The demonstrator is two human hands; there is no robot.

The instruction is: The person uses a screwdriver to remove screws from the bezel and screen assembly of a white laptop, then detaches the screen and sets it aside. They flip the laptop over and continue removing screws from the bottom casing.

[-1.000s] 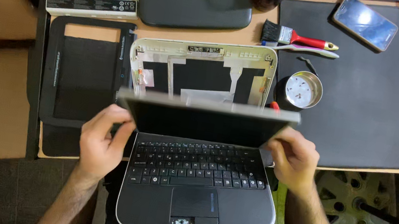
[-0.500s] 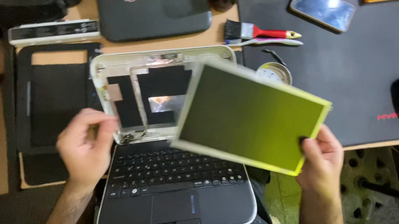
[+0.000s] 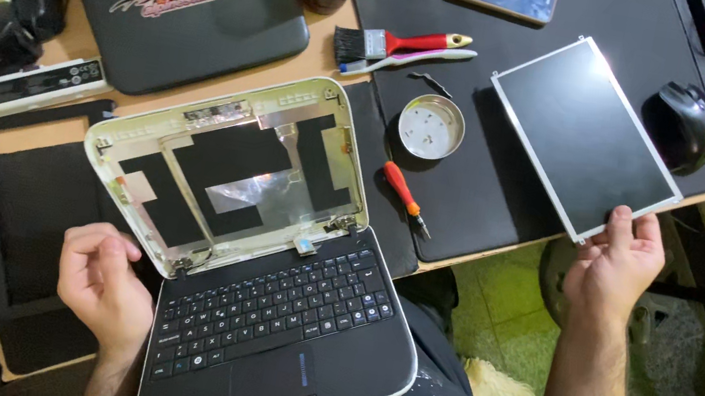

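The right hand (image 3: 613, 266) grips the near corner of a bare screen panel (image 3: 584, 137), thumb on its dark face and fingers (image 3: 651, 240) curled beneath — the panel lies tilted over the black mat (image 3: 506, 190) at the right of the tabletop (image 3: 318, 63), well apart from the laptop (image 3: 276, 309). The laptop sits on the person's lap, its keyboard facing up and its emptied pale lid shell (image 3: 229, 163) leaning back against the tabletop's edge. The left hand (image 3: 105, 281) rests just beside the laptop's left edge, fingers loosely curled and holding nothing. Between lid and panel lie a small round metal dish (image 3: 431, 127) and a red-handled screwdriver (image 3: 405, 197); farther back — a red-handled brush (image 3: 397, 43), and a black mouse (image 3: 684, 128) just beyond the panel's far corner
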